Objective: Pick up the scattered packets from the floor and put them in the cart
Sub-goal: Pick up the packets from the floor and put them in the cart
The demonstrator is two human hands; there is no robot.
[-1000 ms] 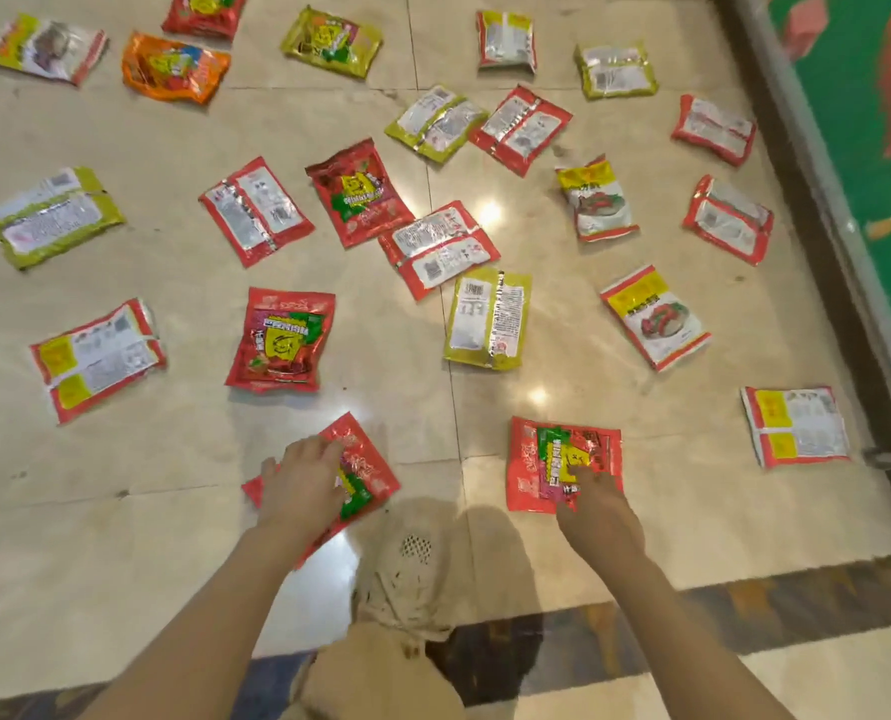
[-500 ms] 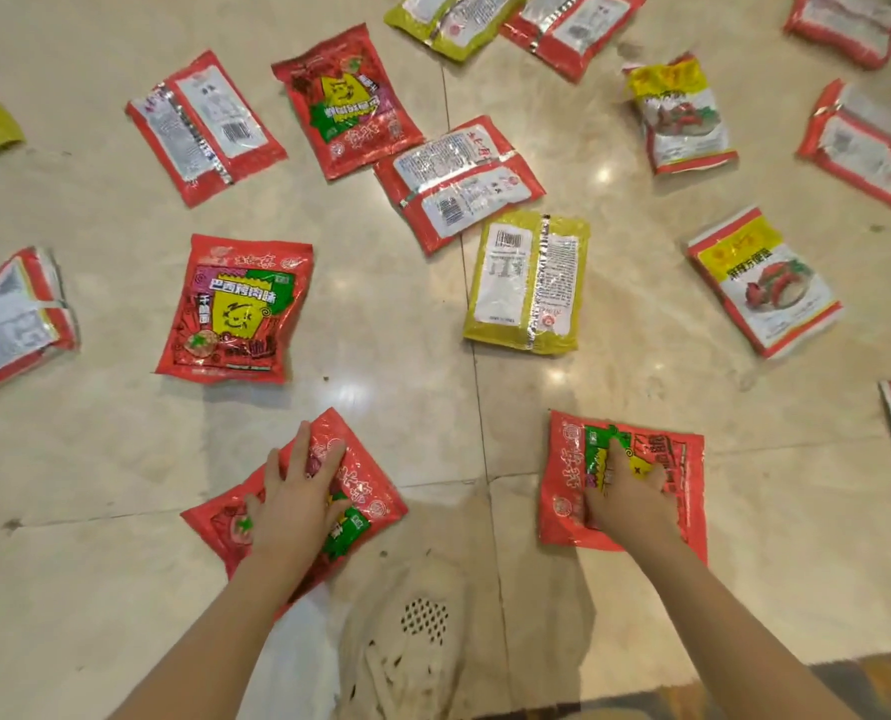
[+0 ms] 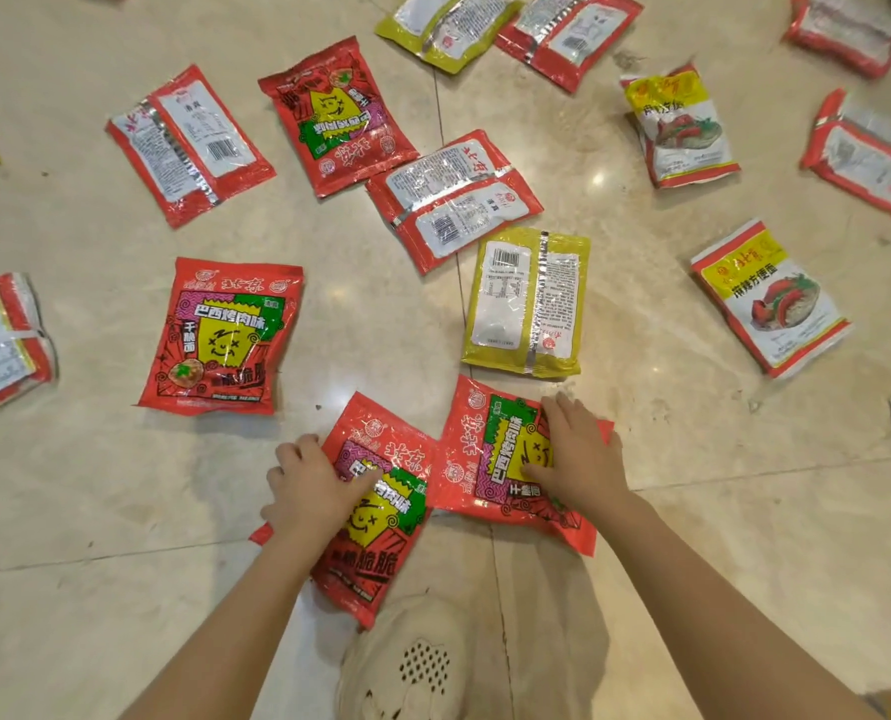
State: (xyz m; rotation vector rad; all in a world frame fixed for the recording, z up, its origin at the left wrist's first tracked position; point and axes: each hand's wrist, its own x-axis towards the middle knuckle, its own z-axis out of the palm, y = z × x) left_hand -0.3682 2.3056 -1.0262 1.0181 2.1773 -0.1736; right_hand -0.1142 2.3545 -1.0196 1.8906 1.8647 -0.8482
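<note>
Fingers of the left hand (image 3: pixel 314 485) curled over the left edge of a red packet (image 3: pixel 381 517), thumb lying across its printed face; seemingly gripping it. Fingers of the right hand (image 3: pixel 578 459) spread on a second red packet (image 3: pixel 490 459), thumb reaching over the print; pressing or pinching, cannot tell which. Both packets near, on the floor (image 3: pixel 121 511), edges touching or slightly overlapping, just beyond a beige shoe (image 3: pixel 407 662).

Probably light, with a thin, glossy, crinkly wrapper, slippery against polished tile. Contents likely brittle, so no hard squeezing. Best taken by a side or sealed end, thumb on top and fingers slid under, or by pinching the loose film. Lying flat, so an edge may need lifting first.

Farther out, a red packet (image 3: pixel 220 335) to the left and a yellow-green packet (image 3: pixel 529 304) to the right, label side up, just beyond the right hand. Beyond these, more red packets, some back side up, and white-and-yellow packets (image 3: pixel 768 298) at far right. All well apart enough for single picks. Cart not in view.
</note>
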